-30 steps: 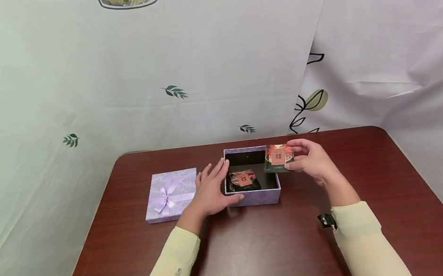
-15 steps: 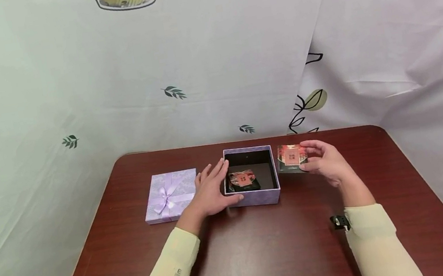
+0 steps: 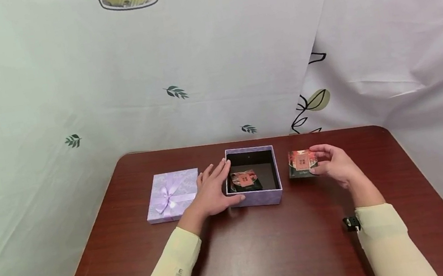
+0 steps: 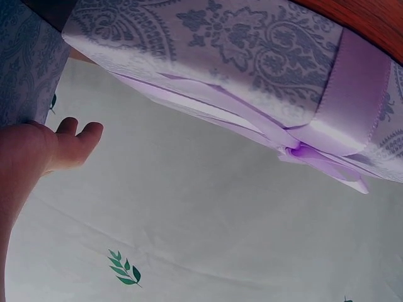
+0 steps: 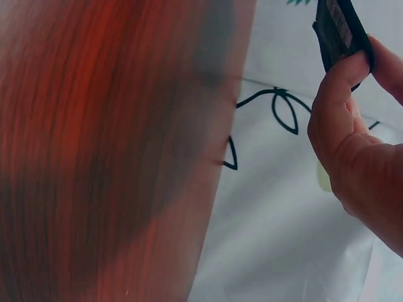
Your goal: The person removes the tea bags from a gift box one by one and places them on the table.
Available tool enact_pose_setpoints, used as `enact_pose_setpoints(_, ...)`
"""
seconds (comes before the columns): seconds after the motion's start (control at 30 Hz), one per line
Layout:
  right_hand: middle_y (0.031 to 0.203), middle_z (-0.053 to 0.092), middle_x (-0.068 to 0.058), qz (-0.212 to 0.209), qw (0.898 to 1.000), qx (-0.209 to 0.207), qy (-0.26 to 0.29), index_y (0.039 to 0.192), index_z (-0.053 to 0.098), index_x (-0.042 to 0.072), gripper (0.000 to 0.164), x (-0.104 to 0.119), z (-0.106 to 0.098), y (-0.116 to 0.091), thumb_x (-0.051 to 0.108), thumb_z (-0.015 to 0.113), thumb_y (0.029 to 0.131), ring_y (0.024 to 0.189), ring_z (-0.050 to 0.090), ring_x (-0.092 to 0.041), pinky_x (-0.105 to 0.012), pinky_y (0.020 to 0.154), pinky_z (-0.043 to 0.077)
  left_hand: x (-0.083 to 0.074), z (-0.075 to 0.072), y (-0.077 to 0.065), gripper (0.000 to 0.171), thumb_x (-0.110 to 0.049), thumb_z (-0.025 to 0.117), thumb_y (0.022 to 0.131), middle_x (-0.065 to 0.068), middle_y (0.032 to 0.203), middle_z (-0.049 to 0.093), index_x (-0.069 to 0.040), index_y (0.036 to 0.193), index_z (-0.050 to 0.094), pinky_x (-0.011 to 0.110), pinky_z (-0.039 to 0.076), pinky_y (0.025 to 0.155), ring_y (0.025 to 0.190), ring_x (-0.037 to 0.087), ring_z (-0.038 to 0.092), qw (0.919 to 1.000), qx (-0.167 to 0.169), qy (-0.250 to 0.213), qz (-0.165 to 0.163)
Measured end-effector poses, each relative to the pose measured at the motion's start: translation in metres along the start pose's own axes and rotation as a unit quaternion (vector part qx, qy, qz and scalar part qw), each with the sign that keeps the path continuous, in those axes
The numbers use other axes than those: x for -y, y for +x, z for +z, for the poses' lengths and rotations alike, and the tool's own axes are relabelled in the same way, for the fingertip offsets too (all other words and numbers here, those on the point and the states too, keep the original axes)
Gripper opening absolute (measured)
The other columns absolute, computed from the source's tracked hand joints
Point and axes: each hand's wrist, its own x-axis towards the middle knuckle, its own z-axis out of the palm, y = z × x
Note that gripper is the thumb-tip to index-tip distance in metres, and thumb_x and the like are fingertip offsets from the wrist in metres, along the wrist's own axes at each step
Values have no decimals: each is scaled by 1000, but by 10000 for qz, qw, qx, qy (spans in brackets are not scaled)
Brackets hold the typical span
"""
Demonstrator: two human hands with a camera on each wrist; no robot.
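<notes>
A purple patterned box [image 3: 256,198] stands without its lid near the back of the table. Inside, toward its left, lies a small dark square packet [image 3: 246,180] with a pink-red label. My left hand [image 3: 212,196] rests against the box's left side, fingers spread along the rim and thumb at the front wall. To the right of the box, my right hand [image 3: 334,166] pinches a second square packet [image 3: 302,163] of the same print by its right edge. In the right wrist view this packet [image 5: 340,31] shows a dark back with a barcode, between thumb and fingers.
The purple lid [image 3: 175,192] with a ribbon bow lies left of the box, close beside my left hand. The brown table [image 3: 260,256] ends at a back edge just behind the box. A patterned white cloth [image 3: 210,63] hangs behind the table.
My right hand has carried the packet from over the box's right rim out to the right and down toward the table. My left hand and the box have stayed in place.
</notes>
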Motion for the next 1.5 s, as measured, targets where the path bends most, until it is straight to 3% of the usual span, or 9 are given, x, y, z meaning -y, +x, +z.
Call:
enact_pose_setpoints(0.2, 135, 46, -31, 41, 9984, 171, -544, 145, 39, -7, 69, -8, -4, 9, -12, 70, 83, 91, 60, -20, -35, 72, 57, 0, 0, -1, 108, -65, 74, 77, 4, 164, 21, -17, 161, 24, 68, 10, 108, 147, 39, 14, 10000, -75, -51, 26)
enact_pose_setpoints(0.43, 133, 49, -29, 327, 9959, 225, -812, 142, 43, -5, 66, -17, -2, 20, -12, 71, 83, 88, 62, -21, -41, 73, 57, -1, 1, -1, 109, -65, 74, 77, 2, 165, 18, -18, 161, 23, 66, 7, 109, 148, 38, 12, 9999, -2, -131, -22)
enact_pose_setpoints(0.87, 128, 53, -28, 486, 9895, 91, -1357, 140, 46, -4, 66, -28, 5, 34, -16, 72, 79, 97, 57, -32, -33, 67, 55, -1, 3, -1, 109, -65, 74, 78, 4, 165, 20, -18, 161, 22, 68, 10, 108, 147, 38, 14, 10000, -6, 5, -2)
enact_pose_setpoints(1.0, 122, 54, -28, 349, 9816, 14, -1878, 140, 44, -4, 69, -29, 6, 35, -14, 73, 78, 96, 54, -34, -36, 67, 52, -2, 2, 0, 109, -66, 73, 78, 2, 165, 19, -18, 161, 22, 68, 10, 109, 147, 37, 14, 10000, 24, 69, -28)
enact_pose_setpoints(1.17, 122, 52, -28, 283, 9642, -147, -2634, 141, 43, -3, 69, -30, 8, 34, -9, 73, 78, 106, 50, -40, -47, 82, 46, -2, 0, 0, 109, -66, 73, 78, 2, 165, 18, -18, 161, 22, 68, 11, 109, 147, 37, 15, 9999, 39, 84, -47)
enact_pose_setpoints(1.3, 125, 51, -30, 252, 9547, -248, -2954, 141, 43, -3, 68, -30, 9, 33, -8, 72, 79, 112, 49, -44, -55, 90, 43, -2, -1, 0, 109, -66, 73, 78, 3, 165, 19, -17, 161, 23, 68, 11, 109, 147, 37, 15, 10000, 31, 51, -43)
enact_pose_setpoints(1.5, 127, 49, -31, 249, 9491, -430, -3111, 141, 42, -3, 68, -22, 10, 28, -4, 74, 82, 108, 51, -44, -54, 87, 45, -1, 0, 0, 109, -65, 73, 78, 3, 165, 18, -16, 161, 23, 67, 9, 109, 147, 38, 14, 10000, 56, 10, -66)
